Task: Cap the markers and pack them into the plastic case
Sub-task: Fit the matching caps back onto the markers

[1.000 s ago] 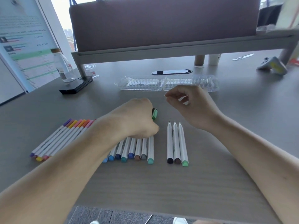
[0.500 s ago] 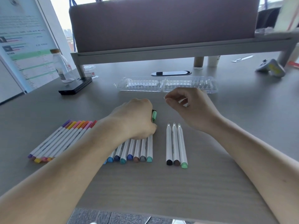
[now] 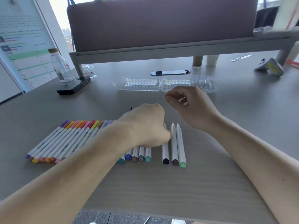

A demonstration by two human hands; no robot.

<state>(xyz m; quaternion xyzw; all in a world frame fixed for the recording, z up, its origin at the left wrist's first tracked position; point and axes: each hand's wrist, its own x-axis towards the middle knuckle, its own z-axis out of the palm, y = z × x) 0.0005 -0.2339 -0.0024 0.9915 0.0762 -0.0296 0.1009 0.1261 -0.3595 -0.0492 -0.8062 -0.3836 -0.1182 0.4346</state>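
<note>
markers [image 3: 64,139] lie in rows on the table [image 3: 161,188], nearer to us than the clear case [image 3: 142,84], which sits apart at the far side. the left hand [image 3: 145,125] is balled up, knuckles high, over the middle row, its fingertips against the black-ended marker [image 3: 165,152]; whether it grips anything i cannot tell. the right hand [image 3: 192,107] hangs above the table near the case, thumb and forefinger pinched together, the other fingers curled round a white bit [image 3: 183,101].

Hands [image 3: 144,126] over markers [image 3: 174,143], case [image 3: 140,84] beyond
</note>
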